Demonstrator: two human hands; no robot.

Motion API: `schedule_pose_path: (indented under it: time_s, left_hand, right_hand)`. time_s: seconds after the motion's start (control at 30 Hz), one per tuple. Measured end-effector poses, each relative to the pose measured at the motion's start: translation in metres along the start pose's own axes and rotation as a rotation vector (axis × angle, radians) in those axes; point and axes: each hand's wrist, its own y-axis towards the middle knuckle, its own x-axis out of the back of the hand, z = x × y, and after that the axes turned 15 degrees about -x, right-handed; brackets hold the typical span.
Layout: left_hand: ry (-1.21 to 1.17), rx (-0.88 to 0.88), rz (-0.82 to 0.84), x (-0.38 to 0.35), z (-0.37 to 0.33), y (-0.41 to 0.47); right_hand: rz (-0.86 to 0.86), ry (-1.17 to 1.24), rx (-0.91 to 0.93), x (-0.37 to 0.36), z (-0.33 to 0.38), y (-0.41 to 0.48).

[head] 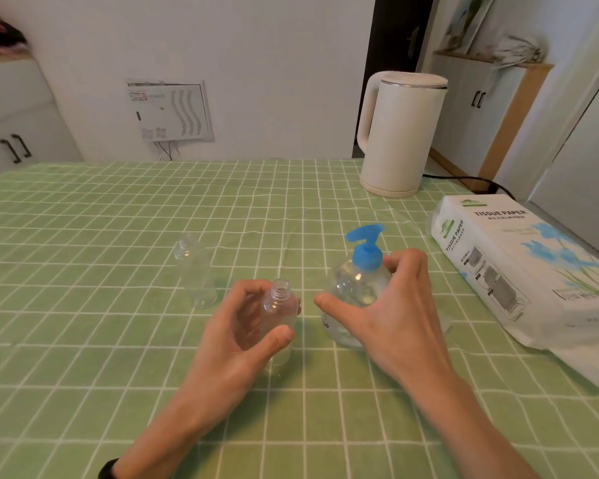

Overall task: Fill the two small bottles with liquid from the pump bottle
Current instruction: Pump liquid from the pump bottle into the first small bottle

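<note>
A clear pump bottle (355,285) with a blue pump head stands on the green checked tablecloth (118,219), right of centre. My right hand (391,305) curves around its right side, thumb stretched across the front; whether the fingers press the bottle I cannot tell. My left hand (242,333) holds a small clear bottle (280,305), uncapped and upright, just left of the pump bottle. A second small clear bottle (196,269), also uncapped, stands alone on the cloth further left and back.
A cream electric kettle (396,133) stands at the back right, its black cord trailing off the table edge. A white tissue paper pack (519,274) lies along the right edge. Cabinets and a white wall lie beyond the table.
</note>
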Motion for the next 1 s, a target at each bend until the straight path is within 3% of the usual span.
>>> schedule_pose_path:
  time_s: [0.1, 0.17, 0.27, 0.37, 0.6, 1.0]
  left_hand:
    - [-0.004, 0.002, -0.016, -0.001, 0.001, -0.001]
    - [-0.009, 0.003, -0.019, -0.001, 0.001, 0.000]
    - [-0.020, 0.009, -0.029, -0.001, 0.002, 0.001]
    - [-0.029, 0.010, -0.049, -0.004, 0.001, 0.007]
    - [-0.015, -0.103, 0.011, -0.019, -0.002, 0.050]
    - [0.156, -0.242, 0.111, -0.009, 0.007, 0.076]
  right_hand:
    - [-0.057, -0.066, -0.037, -0.003, 0.004, -0.009]
    - [-0.007, -0.065, -0.028, 0.001, 0.003, -0.010]
    - [0.242, 0.269, -0.103, 0.017, 0.008, -0.002]
    - [0.301, 0.544, -0.095, 0.028, 0.020, 0.012]
    - [0.399, 0.452, -0.010, 0.014, 0.046, 0.039]
    - [0.410, 0.570, 0.079, 0.001, 0.031, 0.044]
